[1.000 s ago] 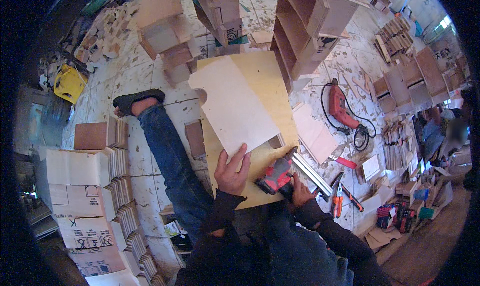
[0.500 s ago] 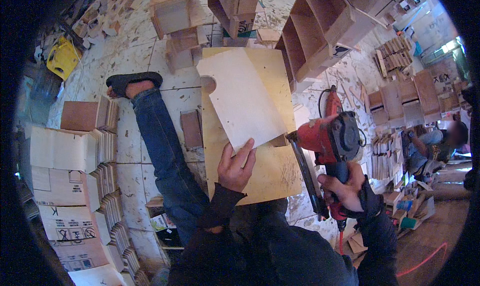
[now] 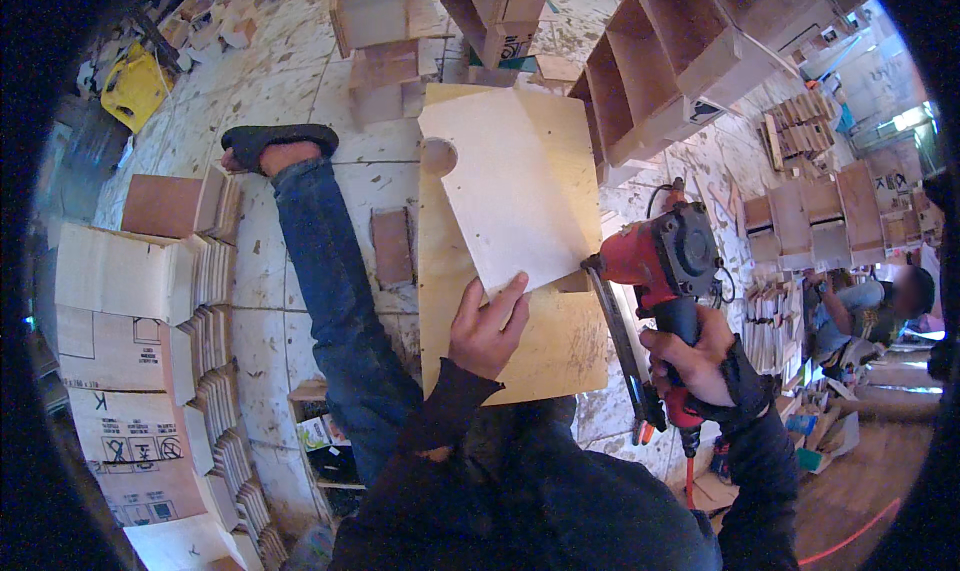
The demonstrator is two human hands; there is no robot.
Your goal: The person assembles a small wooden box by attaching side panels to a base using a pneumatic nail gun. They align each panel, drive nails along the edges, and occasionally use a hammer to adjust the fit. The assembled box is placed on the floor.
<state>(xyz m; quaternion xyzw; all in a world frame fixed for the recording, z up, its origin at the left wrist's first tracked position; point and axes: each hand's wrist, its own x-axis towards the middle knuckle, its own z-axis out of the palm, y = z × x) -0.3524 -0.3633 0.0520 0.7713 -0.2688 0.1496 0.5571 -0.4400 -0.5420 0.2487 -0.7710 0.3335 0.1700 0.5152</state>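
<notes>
A pale thin wooden panel [image 3: 520, 191] with a round notch in its left edge lies slanted over a yellowish board [image 3: 540, 346] in front of me. My left hand [image 3: 490, 321] grips the panel's near corner, fingers on top; the thumb side is partly hidden. In my right hand [image 3: 695, 356] is a red and black nail gun [image 3: 665, 256], held by its handle. Its nose touches or nearly touches the panel's right corner; I cannot tell which. From the handle's base runs a red air hose [image 3: 690, 481].
Stacked wooden pieces [image 3: 215, 361] stand at the left, beside my outstretched leg [image 3: 330, 271]. A brown block [image 3: 392, 246] lies on the tiles. Open wooden boxes [image 3: 660, 66] stand at the far right. Another person [image 3: 850, 311] sits farther right. A yellow plastic object [image 3: 135, 89] is far left.
The whole view has shifted slightly. The nail gun's nose sits a little higher against the panel's right corner. Both hands keep their holds.
</notes>
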